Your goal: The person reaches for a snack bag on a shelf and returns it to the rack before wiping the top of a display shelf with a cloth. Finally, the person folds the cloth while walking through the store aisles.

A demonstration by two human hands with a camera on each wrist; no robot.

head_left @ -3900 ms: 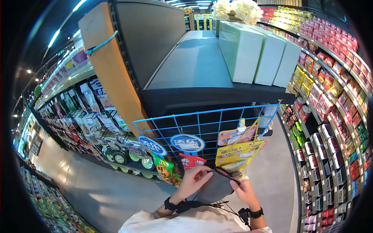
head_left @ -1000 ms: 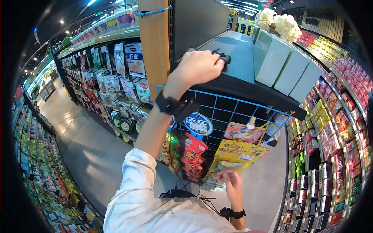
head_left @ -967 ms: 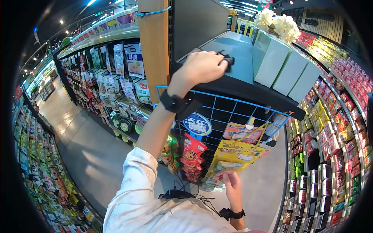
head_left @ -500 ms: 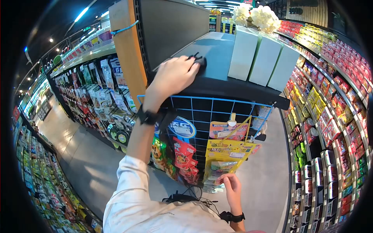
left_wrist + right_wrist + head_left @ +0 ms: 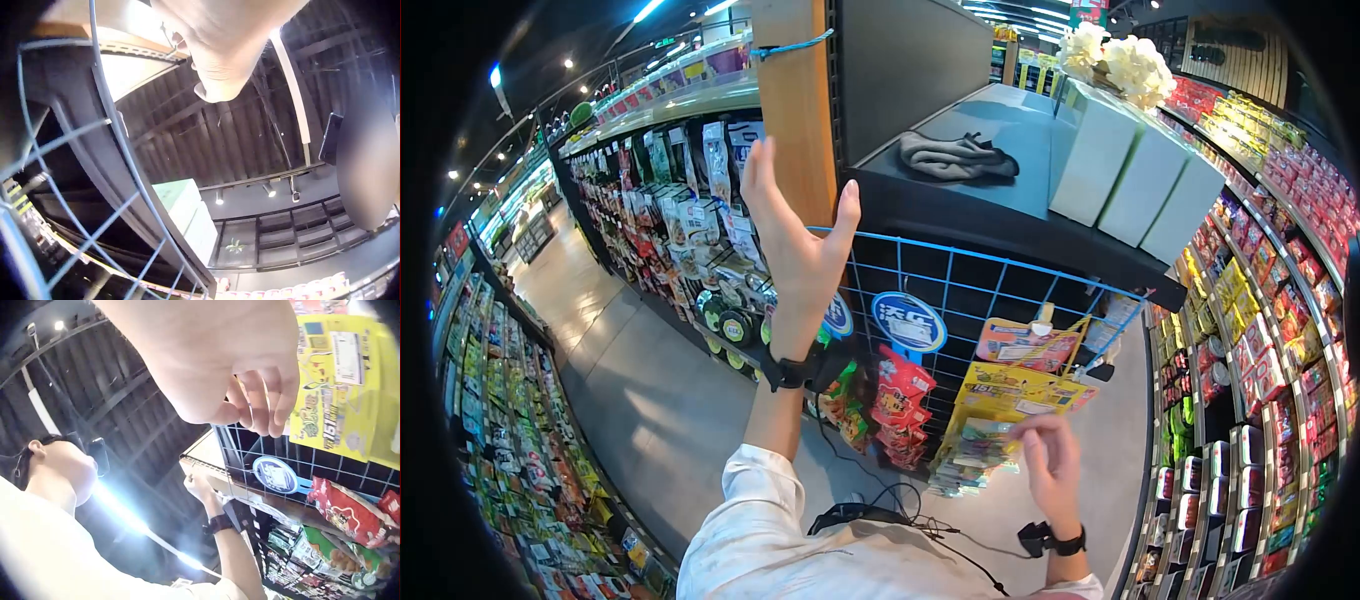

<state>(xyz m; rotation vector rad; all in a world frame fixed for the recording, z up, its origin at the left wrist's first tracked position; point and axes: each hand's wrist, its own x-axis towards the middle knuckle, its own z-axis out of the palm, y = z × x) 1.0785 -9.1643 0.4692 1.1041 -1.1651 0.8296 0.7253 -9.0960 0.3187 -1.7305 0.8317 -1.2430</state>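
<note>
On the grey top shelf lies a crumpled grey cloth pouch with dark edging, near the shelf's front left corner. My left hand is raised to the left of it, by the wooden post, fingers and thumb spread and holding nothing. In the left wrist view the same hand is over the wire grid's edge. Lower down, my right hand hangs with loosely bent fingers beside clear snack packets. The right wrist view shows this hand in front of a yellow hanging card.
Below the shelf front is a blue wire grid with red snack bags and round blue signs. White boxes and white flowers stand at the shelf's right. Cables hang before the body. Stocked shelves line both sides.
First both hands held the grey pouch low in front; then the left hand held it down on the shelf. Now the left hand has let go and drawn back left; the pouch stays there.
</note>
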